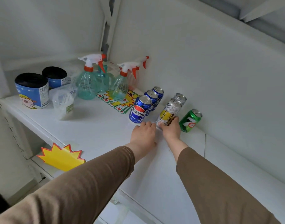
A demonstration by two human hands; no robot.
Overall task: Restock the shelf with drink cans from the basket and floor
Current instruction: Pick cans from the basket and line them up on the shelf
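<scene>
Fingers (175, 119) of the right hand (170, 130) curl round the base of a silver-and-yellow tea can (170, 111), thumb on its near-left side, pinching it low. The can stands about upright, long axis vertical, on the white shelf (106, 126), toward the back wall & directly beyond the knuckles. A second silver can (180, 97) sits just behind it.

The left hand (145, 131) lies knuckles-up just beside the right, fingers loosely bent, holding nothing (whether its tips touch the shelf can't be told). Its fingertips point at the front Pepsi can (139, 109), first of a row of three running toward the back wall.

A green 7-Up can (189, 120) stands just right of the held can. Likely step: seating the tea can in its row w/ the right hand, the nearer one, then letting go. Basket & floor not in view.
</scene>
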